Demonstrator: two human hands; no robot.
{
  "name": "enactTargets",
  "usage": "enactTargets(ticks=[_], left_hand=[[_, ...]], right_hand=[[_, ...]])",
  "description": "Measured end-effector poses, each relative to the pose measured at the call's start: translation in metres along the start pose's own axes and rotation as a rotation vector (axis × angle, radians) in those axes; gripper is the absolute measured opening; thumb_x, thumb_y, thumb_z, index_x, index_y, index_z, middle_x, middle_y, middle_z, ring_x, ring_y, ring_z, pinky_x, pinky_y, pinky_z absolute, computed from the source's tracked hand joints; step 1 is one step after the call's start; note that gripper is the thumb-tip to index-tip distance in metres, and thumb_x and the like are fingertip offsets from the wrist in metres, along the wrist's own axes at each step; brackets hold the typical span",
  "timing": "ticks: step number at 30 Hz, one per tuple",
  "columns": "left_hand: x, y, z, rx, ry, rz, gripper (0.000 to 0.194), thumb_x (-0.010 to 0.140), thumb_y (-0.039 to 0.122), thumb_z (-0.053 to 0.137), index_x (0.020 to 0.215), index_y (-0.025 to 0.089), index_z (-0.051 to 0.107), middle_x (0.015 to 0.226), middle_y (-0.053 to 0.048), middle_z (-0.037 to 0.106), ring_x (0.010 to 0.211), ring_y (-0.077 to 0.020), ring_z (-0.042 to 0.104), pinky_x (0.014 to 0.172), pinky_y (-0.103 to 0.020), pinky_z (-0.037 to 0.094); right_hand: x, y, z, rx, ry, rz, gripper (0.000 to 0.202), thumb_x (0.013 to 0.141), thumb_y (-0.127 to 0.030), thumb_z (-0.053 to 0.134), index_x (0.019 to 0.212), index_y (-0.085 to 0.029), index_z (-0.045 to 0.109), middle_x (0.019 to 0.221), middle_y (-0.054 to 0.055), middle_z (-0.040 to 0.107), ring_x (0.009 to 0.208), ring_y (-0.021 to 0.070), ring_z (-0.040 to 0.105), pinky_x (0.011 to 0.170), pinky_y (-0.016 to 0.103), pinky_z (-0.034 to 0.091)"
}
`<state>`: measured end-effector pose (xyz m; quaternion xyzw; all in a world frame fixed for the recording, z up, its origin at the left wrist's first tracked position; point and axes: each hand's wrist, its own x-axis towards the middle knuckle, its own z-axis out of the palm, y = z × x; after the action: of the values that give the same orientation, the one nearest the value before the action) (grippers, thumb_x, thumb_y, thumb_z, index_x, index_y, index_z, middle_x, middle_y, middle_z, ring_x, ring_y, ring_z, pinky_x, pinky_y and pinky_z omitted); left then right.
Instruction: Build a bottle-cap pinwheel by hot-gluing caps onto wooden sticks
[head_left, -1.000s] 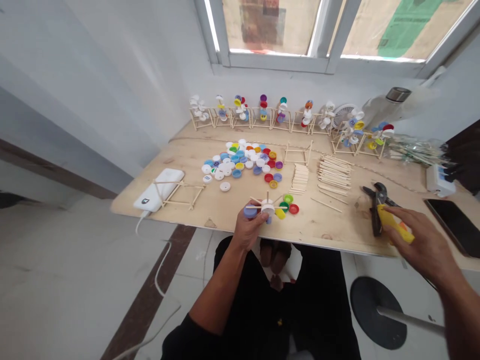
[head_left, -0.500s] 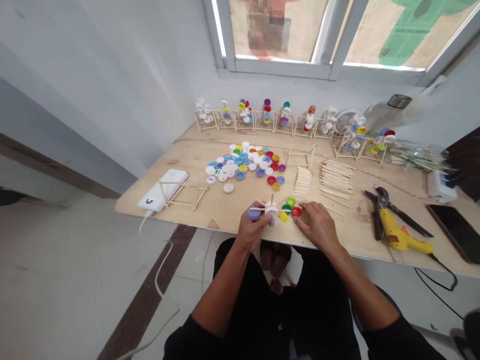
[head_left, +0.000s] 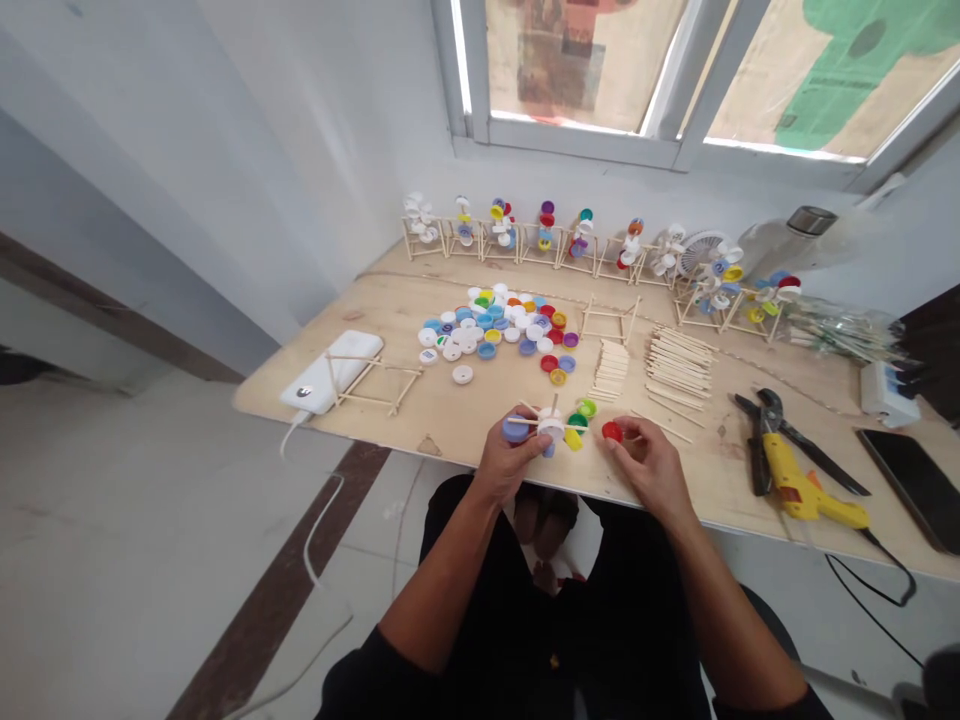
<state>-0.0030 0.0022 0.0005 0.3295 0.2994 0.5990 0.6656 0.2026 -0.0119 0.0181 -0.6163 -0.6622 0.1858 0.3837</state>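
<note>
Both forearms [head_left: 442,580] slant forward to the near edge of the desk [head_left: 724,478], where the left hand [head_left: 510,462] and right hand [head_left: 654,470] face each other, fingers [head_left: 639,428] bent in pinches.

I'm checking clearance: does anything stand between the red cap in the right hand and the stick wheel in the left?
Yes, in this view the green cap and yellow cap appear between red cap and wheel. Whether they block at that height can't be told.
</note>
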Motion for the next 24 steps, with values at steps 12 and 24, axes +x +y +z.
enactTargets(ticks=[12,24], left_hand=[[0.0,0.0,0.0,0.031,-0.002,0.001,0.03,0.06,0.023,0.08,0.08,0.016,0.058,0.078,0.001,0.059,0.067,-0.0097,0.055,0.062,-0.023,0.041],[-0.001,0.003,0.003,0.048,0.013,-0.025,0.033,0.056,0.024,0.081,0.079,0.017,0.058,0.084,0.001,0.059,0.071,-0.0111,0.057,0.064,-0.024,0.043]], right_hand=[[-0.005,-0.037,-0.009,0.527,-0.163,0.247,0.036,0.077,-0.042,0.063,0.107,-0.022,0.063,0.11,0.007,0.066,0.101,0.0233,0.058,0.084,0.037,0.047],[0.004,-0.048,-0.008,0.211,-0.139,-0.064,0.027,0.082,-0.034,0.058,0.106,-0.024,0.064,0.109,0.005,0.066,0.094,0.0203,0.059,0.082,0.037,0.045]])
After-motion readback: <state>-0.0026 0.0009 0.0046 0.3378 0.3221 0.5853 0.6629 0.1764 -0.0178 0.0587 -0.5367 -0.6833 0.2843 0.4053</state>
